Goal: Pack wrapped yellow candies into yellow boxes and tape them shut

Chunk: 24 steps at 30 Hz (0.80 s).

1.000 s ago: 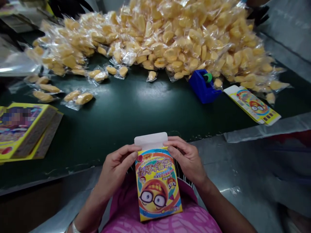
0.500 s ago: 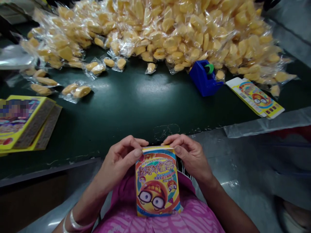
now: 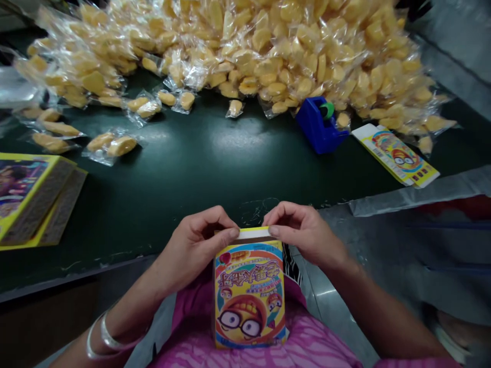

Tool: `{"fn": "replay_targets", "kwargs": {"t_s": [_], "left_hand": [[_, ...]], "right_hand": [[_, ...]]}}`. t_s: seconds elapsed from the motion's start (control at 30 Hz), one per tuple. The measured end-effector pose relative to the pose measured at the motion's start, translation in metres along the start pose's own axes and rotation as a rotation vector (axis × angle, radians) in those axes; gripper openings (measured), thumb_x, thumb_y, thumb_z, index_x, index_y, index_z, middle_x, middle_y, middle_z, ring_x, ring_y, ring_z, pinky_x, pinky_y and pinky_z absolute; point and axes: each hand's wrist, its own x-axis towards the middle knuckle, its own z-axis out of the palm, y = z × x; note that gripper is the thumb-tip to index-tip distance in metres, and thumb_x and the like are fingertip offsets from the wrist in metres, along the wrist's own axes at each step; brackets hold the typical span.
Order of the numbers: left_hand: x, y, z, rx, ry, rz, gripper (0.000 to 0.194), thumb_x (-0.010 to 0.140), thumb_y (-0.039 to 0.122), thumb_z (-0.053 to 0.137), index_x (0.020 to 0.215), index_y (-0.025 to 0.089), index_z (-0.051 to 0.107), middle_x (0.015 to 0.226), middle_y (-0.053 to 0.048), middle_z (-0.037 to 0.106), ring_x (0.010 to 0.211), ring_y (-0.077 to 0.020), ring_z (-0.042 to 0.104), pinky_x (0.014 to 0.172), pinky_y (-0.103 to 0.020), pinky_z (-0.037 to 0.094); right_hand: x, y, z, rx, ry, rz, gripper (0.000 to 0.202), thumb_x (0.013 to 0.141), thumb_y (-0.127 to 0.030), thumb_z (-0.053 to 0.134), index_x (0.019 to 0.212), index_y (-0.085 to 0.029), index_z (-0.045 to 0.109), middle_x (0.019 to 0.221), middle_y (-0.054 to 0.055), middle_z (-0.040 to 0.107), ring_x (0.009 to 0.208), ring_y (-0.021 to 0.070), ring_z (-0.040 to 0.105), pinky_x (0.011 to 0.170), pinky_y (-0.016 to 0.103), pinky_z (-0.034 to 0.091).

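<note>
The left hand (image 3: 197, 248) and the right hand (image 3: 307, 235) hold a yellow box (image 3: 249, 291) over the lap, just before the near edge of the tabletop (image 3: 184, 179). On each hand, the fingers are bent and almost closed, pinching with the thumb one end of the white-edged flap (image 3: 253, 233) at the box's top. Near the right edge of the tabletop lie a flat carton (image 3: 399, 156) and, beside it, a blue tape holder (image 3: 321, 128). A large heap of wrapped snacks (image 3: 261, 56) covers the far side, and printed boxes (image 3: 26, 204) are at the near left corner.
</note>
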Motion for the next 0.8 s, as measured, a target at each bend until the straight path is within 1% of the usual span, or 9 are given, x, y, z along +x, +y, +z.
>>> {"fn": "replay_targets", "kwargs": {"t_s": [0.1,0.2,0.27,0.33,0.4,0.47,0.57,0.7,0.8], "left_hand": [[-0.002,-0.003,0.001,0.089,-0.022,0.031,0.027,0.090,0.040,0.062,0.077,0.019,0.072,0.080,-0.003,0.073,0.069,-0.0134,0.063,0.059,-0.021,0.048],[-0.010,-0.008,0.006,0.105,-0.021,0.028,0.027,0.092,0.042,0.059,0.097,0.020,0.075,0.090,-0.004,0.076,0.075,-0.0156,0.068,0.063,-0.022,0.053],[-0.018,-0.014,0.013,0.034,0.050,0.008,0.027,0.089,0.039,0.065,0.109,0.022,0.071,0.097,-0.004,0.077,0.079,-0.0167,0.071,0.067,-0.022,0.056],[-0.026,-0.020,0.021,-0.023,0.182,0.006,0.031,0.086,0.035,0.070,0.114,0.023,0.068,0.104,-0.004,0.077,0.083,-0.0172,0.073,0.069,-0.022,0.059],[-0.031,-0.027,0.027,-0.012,0.289,0.015,0.032,0.086,0.033,0.071,0.116,0.024,0.068,0.108,-0.004,0.077,0.086,-0.0174,0.074,0.070,-0.022,0.059],[-0.033,-0.032,0.028,0.039,0.325,0.028,0.028,0.086,0.031,0.070,0.113,0.024,0.071,0.113,-0.005,0.077,0.093,-0.0185,0.074,0.076,-0.023,0.059],[-0.031,-0.034,0.020,0.036,0.295,0.031,0.016,0.086,0.028,0.069,0.100,0.024,0.076,0.116,-0.005,0.076,0.105,-0.0202,0.072,0.087,-0.025,0.058],[-0.031,-0.032,0.008,-0.072,0.207,-0.010,0.010,0.083,0.032,0.072,0.085,0.023,0.077,0.106,-0.006,0.077,0.096,-0.0199,0.073,0.077,-0.023,0.059],[-0.035,-0.037,0.000,-0.040,0.229,-0.076,0.017,0.082,0.041,0.073,0.087,0.025,0.077,0.105,-0.004,0.076,0.094,-0.0199,0.072,0.077,-0.021,0.059]], "right_hand": [[-0.005,0.002,-0.006,-0.055,-0.011,-0.042,0.008,0.073,-0.022,0.076,0.070,-0.019,0.069,0.081,0.001,0.070,0.076,0.0138,0.064,0.069,0.026,0.050],[-0.010,0.002,-0.010,-0.075,0.005,-0.078,0.008,0.075,-0.022,0.076,0.069,-0.020,0.070,0.084,0.002,0.072,0.079,0.0148,0.066,0.071,0.026,0.052],[-0.013,0.002,-0.010,-0.132,0.025,-0.102,0.009,0.078,-0.024,0.075,0.070,-0.020,0.072,0.086,0.003,0.074,0.081,0.0157,0.068,0.072,0.026,0.053],[-0.017,0.002,-0.010,-0.198,0.045,-0.130,0.010,0.082,-0.026,0.073,0.073,-0.022,0.074,0.089,0.004,0.075,0.084,0.0170,0.069,0.072,0.027,0.054],[-0.020,0.004,-0.009,-0.229,0.063,-0.154,0.009,0.084,-0.027,0.072,0.076,-0.023,0.076,0.092,0.004,0.076,0.086,0.0181,0.071,0.072,0.026,0.056],[-0.023,0.007,-0.008,-0.240,0.070,-0.176,0.007,0.084,-0.026,0.072,0.079,-0.025,0.077,0.094,0.004,0.076,0.087,0.0185,0.072,0.073,0.026,0.057],[-0.024,0.012,-0.005,-0.230,0.075,-0.190,0.004,0.083,-0.024,0.075,0.085,-0.026,0.077,0.094,0.003,0.077,0.089,0.0179,0.072,0.077,0.026,0.058],[-0.026,0.017,0.007,-0.165,0.102,-0.217,0.008,0.081,-0.022,0.077,0.087,-0.027,0.077,0.095,0.002,0.076,0.089,0.0165,0.072,0.078,0.024,0.057],[-0.025,0.018,0.012,-0.127,0.050,-0.218,0.003,0.083,-0.024,0.074,0.082,-0.023,0.076,0.093,0.005,0.076,0.086,0.0171,0.071,0.076,0.027,0.056]]}}
